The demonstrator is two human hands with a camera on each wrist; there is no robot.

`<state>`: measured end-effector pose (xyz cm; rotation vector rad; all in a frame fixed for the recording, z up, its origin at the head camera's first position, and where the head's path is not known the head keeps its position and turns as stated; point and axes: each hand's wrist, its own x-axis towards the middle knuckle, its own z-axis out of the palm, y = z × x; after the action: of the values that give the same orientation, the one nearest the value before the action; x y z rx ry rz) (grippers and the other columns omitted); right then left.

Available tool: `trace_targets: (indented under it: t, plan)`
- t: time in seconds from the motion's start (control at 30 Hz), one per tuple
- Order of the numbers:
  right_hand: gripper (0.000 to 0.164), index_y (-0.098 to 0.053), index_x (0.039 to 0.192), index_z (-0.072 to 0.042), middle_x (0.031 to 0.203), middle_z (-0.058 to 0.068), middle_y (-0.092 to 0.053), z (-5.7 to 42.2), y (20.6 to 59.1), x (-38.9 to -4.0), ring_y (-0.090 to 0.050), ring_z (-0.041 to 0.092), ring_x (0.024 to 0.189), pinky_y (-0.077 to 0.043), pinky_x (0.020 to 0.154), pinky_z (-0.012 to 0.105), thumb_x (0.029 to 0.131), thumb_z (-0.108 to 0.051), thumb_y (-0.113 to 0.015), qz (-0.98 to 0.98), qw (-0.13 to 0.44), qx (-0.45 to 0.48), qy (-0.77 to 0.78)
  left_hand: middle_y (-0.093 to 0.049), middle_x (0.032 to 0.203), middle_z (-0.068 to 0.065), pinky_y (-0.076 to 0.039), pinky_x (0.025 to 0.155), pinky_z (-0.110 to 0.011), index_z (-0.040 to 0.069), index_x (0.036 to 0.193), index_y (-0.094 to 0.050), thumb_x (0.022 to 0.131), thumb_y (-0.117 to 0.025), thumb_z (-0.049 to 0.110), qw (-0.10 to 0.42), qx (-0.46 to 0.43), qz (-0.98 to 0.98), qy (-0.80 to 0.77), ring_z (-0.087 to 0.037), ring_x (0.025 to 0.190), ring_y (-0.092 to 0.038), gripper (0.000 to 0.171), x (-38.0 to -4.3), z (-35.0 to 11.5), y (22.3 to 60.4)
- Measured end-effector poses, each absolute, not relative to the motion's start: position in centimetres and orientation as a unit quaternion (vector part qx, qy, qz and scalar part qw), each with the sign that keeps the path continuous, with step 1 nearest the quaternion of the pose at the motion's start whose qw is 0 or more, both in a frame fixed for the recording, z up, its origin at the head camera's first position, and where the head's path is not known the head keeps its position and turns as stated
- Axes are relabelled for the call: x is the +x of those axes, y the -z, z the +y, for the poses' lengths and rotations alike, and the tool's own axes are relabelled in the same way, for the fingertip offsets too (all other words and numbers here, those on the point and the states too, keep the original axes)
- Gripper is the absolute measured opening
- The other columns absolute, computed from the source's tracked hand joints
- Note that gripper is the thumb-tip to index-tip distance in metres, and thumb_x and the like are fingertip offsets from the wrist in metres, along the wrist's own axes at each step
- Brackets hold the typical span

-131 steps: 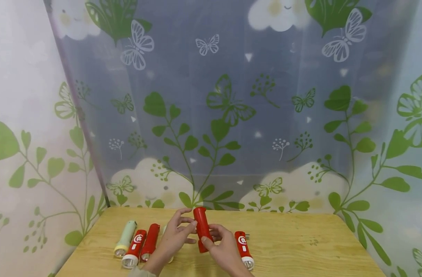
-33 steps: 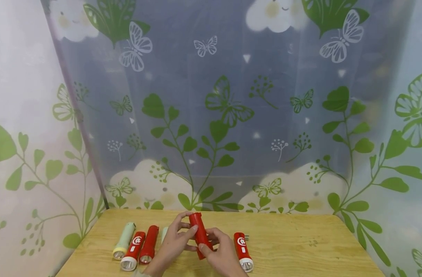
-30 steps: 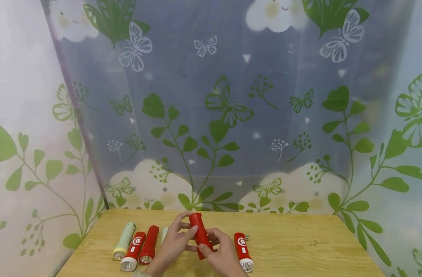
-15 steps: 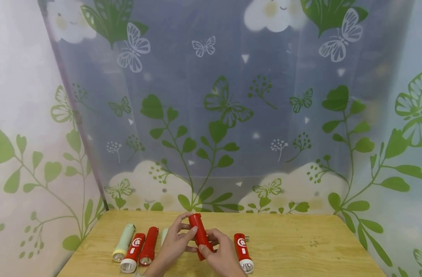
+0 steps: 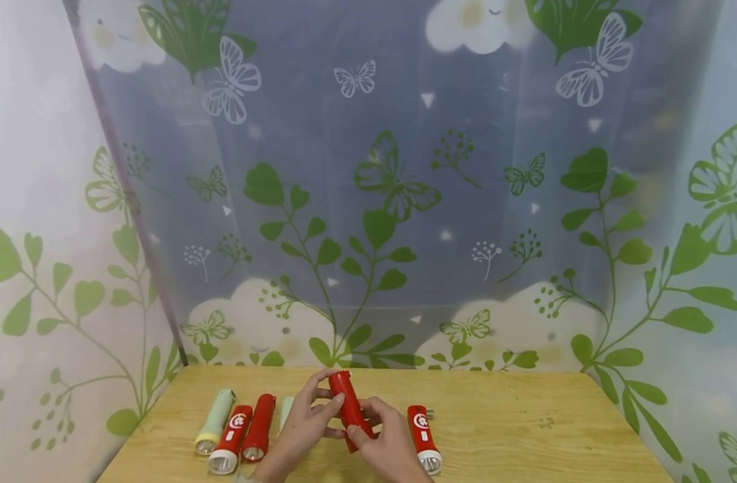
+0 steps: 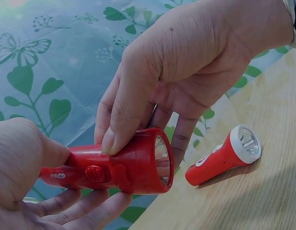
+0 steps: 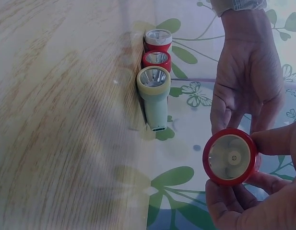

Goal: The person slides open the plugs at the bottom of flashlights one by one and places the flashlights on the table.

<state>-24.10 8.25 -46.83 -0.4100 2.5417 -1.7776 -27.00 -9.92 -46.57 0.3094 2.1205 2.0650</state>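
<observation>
Held item: both hands are gripping one red flashlight above the desk, lens end tilted toward the person.
Left hand: its fingers are grasping the head end of the flashlight, thumb on top near the lens rim.
Right hand: its fingers are curling round the tail of the body, palm under it.
Doing it well: I'd judge the hands should be keeping opposite ends firmly pinched, the switch facing up and clear of the thumb, and the lens in sight.
Row on the left: a pale green flashlight, a red one with a white logo and a plain red one are lying side by side.
Right side: another logo flashlight is lying just beside the right hand.
Containers: none are showing; everything is sitting loose on the desk.
</observation>
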Motion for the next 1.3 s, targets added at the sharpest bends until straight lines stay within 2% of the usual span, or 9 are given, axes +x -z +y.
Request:
trace_targets:
  t: [1.3]
  plan:
    - [0.031,-0.069,0.120,-0.010,0.104,0.007,-0.073,7.93,46.65,-23.95,-0.062,0.017,0.087,-0.053,0.068,0.030,0.090,-0.017,-0.073,0.817,-0.006,-0.135,0.560,-0.053,0.125,-0.023,-0.063,0.073,-0.047,0.011,0.154,-0.035,0.103,-0.060,0.027,0.077,0.093,0.711,-0.693,-0.023,0.091,-0.070,0.059,-26.85,-10.15,46.47]
